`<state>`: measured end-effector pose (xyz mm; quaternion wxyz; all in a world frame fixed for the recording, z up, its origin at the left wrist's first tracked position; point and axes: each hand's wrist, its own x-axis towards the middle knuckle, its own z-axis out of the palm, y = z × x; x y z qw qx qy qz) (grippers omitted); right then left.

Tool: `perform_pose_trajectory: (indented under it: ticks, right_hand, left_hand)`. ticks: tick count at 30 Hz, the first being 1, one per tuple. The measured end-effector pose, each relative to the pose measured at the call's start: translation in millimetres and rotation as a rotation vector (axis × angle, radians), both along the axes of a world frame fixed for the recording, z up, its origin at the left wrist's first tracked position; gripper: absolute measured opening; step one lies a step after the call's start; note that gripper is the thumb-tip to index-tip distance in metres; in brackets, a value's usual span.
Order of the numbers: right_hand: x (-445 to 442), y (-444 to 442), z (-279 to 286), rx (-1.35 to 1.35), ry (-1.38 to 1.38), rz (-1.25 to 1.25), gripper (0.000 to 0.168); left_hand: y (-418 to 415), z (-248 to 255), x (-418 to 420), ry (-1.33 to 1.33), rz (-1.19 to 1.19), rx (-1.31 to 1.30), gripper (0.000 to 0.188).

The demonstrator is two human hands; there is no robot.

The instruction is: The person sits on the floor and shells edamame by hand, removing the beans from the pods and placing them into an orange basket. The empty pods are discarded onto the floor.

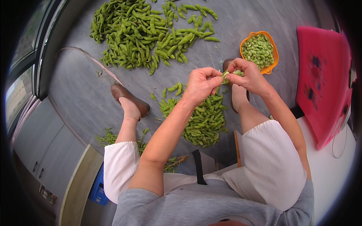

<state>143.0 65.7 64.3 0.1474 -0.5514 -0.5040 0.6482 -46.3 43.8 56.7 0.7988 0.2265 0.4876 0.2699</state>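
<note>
Between the fingertips of both hands is a green soybean pod (225,76), split so that pale inner shell shows. My left hand (202,83) pinches its left end with thumb and forefinger. At the other end my right hand (246,75) grips it, and several shelled beans (239,73) rest against those fingers. Just beyond the right hand stands an orange plastic basket (275,60) holding shelled green beans (258,50). A large heap of full pods (135,36) lies on the floor farther off. Below my hands, between the legs, is a smaller pile of flattened pods (205,121).
My brown shoes (130,100) stand on the grey floor (84,82). Cut stems (107,138) lie near the left leg. A pink plastic cover or panel (319,76) leans at right above a white surface (325,169). Grey cabinets (42,147) and a blue crate (99,188) are at left.
</note>
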Motion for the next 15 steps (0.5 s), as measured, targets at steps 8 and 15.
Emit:
perform_pose_trajectory:
  ticks: [8,15]
  right_hand:
    - [0.4,1.4,1.3,-0.451,0.253,-0.162,0.012]
    - [19.0,-4.6,-9.3,-0.570,0.487,-0.207,0.009]
  left_hand:
    - [11.0,-17.3,-32.1,0.151,-0.504,-0.019,0.018]
    - [84.3,-65.7,-71.7,0.847,-0.797,0.723,0.017]
